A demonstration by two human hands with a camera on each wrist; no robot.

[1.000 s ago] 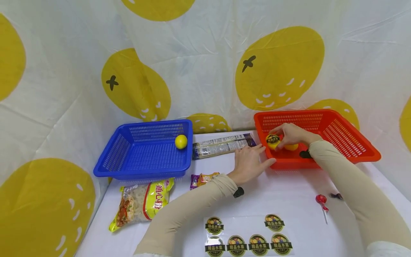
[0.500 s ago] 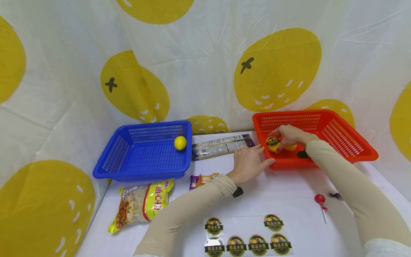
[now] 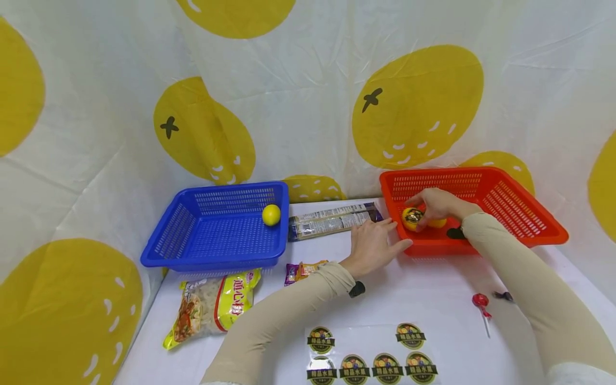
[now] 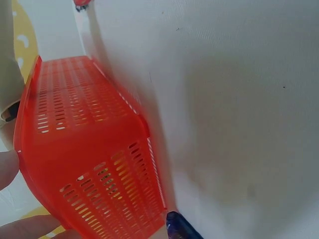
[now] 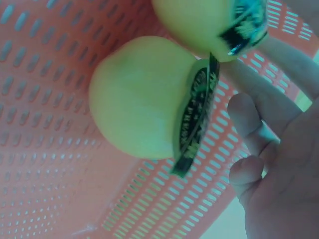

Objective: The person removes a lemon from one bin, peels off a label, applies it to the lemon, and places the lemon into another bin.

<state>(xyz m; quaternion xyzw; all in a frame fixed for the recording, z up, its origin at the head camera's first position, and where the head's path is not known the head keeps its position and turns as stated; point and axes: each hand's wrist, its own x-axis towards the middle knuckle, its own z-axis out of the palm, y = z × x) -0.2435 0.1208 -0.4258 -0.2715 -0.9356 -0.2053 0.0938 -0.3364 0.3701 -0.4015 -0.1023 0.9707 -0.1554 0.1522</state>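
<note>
In the head view my right hand reaches into the red basket and holds a round yellow fruit bearing a dark round sticker. A second yellow fruit lies beside it, partly behind the hand. The right wrist view shows the held fruit at the top and the other fruit below; its black-and-gold sticker has an end sticking out. My left hand, fingers extended, touches the basket's left side; in the left wrist view its fingers meet the red rim.
A blue basket with one yellow fruit stands left. Flat packets lie between the baskets. A pasta bag, small snack packs, a lollipop and a sheet of stickers lie on the white table.
The held fruit has sunk slightly in the red basket with my right hand, and its sticker now catches a glare. My left hand stays at the basket's side.
</note>
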